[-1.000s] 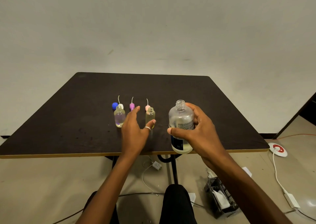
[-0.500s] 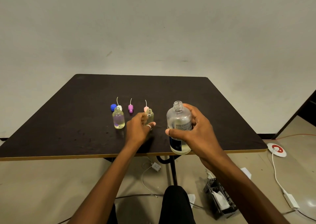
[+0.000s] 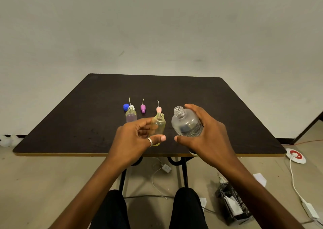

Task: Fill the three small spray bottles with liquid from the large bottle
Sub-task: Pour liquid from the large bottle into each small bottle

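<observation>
My left hand (image 3: 134, 141) holds a small open bottle (image 3: 158, 126) with yellowish liquid, lifted off the dark table (image 3: 70, 124). Beside it, my right hand (image 3: 208, 138) grips the large clear open bottle (image 3: 186, 122), tilted with its neck leaning left toward the small one. Another small open bottle (image 3: 131, 115) with pale liquid stands on the table behind my left hand. A third small bottle is not visible. Behind them stand a white spray top (image 3: 132, 106), a purple spray top (image 3: 143, 108) and a pink spray top (image 3: 158, 109), each with a thin tube, plus a blue cap (image 3: 125, 107).
The table's near edge (image 3: 70, 154) runs just under my wrists. On the floor lie a white cable (image 3: 157, 173), a dark basket with paper (image 3: 232, 204) at the right, and a white and red socket (image 3: 296, 156) with its cord.
My left hand closed round the yellowish small bottle and lifted it toward me. My right hand raised the large bottle and began to tilt its neck leftward.
</observation>
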A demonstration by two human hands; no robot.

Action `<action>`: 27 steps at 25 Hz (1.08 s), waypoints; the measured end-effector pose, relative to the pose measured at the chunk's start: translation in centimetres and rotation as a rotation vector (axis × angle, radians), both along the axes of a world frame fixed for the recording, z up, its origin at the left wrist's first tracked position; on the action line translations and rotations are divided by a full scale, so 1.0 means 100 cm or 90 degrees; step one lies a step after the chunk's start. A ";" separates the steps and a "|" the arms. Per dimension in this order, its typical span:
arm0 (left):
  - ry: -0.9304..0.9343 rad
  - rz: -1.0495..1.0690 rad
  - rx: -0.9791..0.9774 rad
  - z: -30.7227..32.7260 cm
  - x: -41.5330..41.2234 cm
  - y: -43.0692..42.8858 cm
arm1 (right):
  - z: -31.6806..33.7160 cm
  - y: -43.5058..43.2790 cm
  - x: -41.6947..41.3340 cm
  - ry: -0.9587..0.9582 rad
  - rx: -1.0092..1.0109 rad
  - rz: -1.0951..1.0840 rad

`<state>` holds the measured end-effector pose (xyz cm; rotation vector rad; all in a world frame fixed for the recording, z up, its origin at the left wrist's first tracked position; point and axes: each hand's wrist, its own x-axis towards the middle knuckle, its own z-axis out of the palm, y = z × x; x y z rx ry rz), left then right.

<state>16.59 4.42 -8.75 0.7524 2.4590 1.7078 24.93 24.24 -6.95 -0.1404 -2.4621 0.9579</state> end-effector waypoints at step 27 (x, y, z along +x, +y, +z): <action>0.049 -0.016 0.003 -0.005 0.016 -0.019 | 0.001 -0.014 0.004 0.042 0.262 -0.026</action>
